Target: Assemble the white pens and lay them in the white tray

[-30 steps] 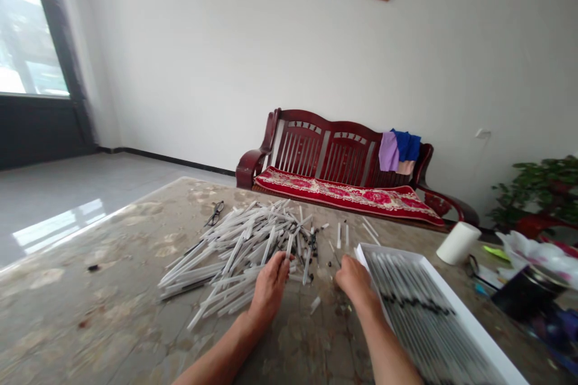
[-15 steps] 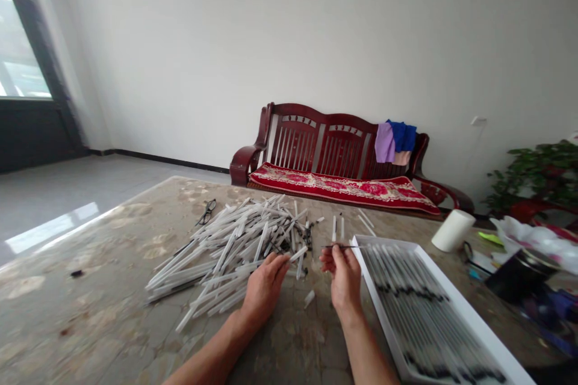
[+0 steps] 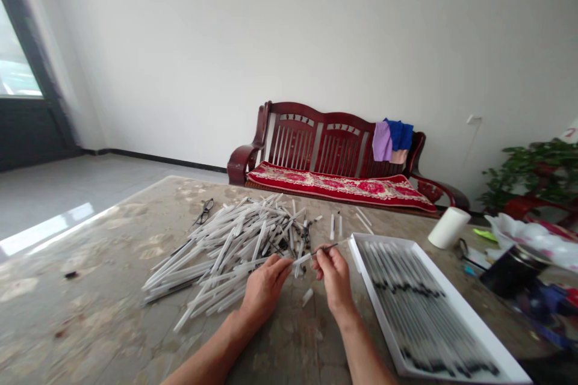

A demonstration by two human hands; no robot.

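We pinch a pen refill in the right hand — the left hand pinches a white pen barrel, white tray rim at two o'clock.

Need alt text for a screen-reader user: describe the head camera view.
Two bare hands work above a mottled table: the left hand holds a white tube, and the right hand pinches a thin dark rod. A loose heap of white tubes lies left, a white tray of aligned tubes right, and a red wooden bench behind.
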